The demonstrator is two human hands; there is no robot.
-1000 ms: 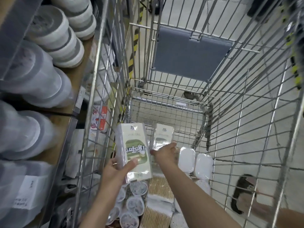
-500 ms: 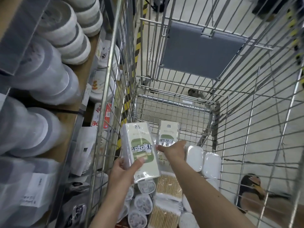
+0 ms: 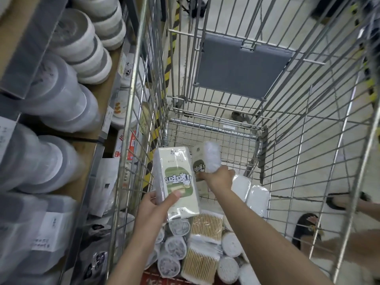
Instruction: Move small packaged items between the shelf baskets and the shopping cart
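- Head view: left hand (image 3: 152, 210) pinches 1 green pack (image 3: 176, 182); right hand (image 3: 218, 177) grips a second pack (image 3: 202, 161).
- Risk: slick wrap could slip, dropping into the cart (image 3: 205, 130).

Two tissue packs (image 3: 178, 182), perhaps two cotton-swab packs (image 3: 207, 225).

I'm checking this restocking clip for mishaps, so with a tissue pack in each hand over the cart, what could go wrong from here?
1. The left hand holds the large tissue pack only by its lower end, so the glossy wrap might slip from that grip.
2. The right hand pinches the second pack by its bottom; it could tip out.
3. A dropped pack may land on the cotton swab boxes or snag the cart wires.
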